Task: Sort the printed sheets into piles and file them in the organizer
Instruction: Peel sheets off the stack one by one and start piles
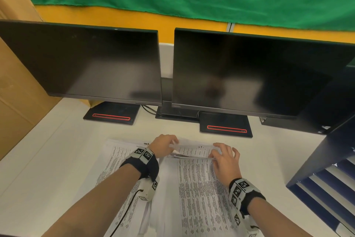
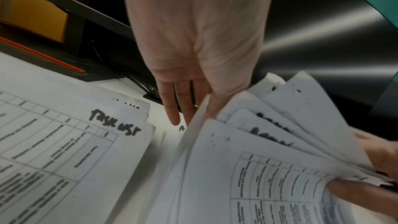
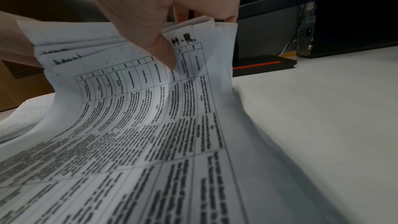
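Left hand (image 1: 164, 145): fingers curled over far left corner of right stack, pinching lifted top edges.
Right hand (image 1: 225, 158): thumb on top sheet, fingers behind far right corner, pinching fanned edges.
Right stack (image 1: 199, 188): printed sheets on bench, far edge raised and fanned between both hands, handwritten "H.R." on top sheet.
Left pile (image 2: 64, 142): flat on bench just beside right stack, marked "TASK LIST".
Bench (image 1: 48, 160): white.
Organizer (image 1: 326, 175): dark blue, slotted, at right, apart from sheets.
Monitors (image 1: 92, 63): two, dark, behind sheets.
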`<state>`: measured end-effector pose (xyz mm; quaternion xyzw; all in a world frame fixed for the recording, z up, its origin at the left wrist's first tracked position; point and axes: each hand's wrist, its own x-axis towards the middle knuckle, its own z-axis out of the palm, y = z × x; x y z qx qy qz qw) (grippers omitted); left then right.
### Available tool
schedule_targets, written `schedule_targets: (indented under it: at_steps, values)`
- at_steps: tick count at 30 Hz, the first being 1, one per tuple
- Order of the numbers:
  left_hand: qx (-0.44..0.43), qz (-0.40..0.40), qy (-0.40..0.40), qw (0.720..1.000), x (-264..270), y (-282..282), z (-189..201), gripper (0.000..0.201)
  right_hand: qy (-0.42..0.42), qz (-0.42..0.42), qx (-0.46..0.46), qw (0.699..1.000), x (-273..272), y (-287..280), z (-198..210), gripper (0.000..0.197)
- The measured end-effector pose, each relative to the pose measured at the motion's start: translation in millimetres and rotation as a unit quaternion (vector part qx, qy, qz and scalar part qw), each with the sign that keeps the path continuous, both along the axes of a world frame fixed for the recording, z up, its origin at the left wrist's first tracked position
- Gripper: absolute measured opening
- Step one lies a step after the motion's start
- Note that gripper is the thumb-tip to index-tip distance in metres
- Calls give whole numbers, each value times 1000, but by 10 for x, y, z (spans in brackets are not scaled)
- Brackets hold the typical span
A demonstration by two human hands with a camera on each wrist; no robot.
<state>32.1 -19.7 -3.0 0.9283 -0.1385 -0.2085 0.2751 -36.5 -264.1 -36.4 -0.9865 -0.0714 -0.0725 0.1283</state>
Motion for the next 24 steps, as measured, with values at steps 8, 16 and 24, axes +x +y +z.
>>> schedule_targets:
  at_steps: [8,16,24]
  values:
    - [-41,-65,36,996,-12,-40,18,24,56,-5,21,998,-46,-33,-1,20]
    - [-30,64,8,997,122,-25,-115,36,-15,13,35,999,-127,-85,-95,29]
    - [-35,29,-45,998,81,-141,-172,30,-36,31,63,997,-257,-85,-86,48]
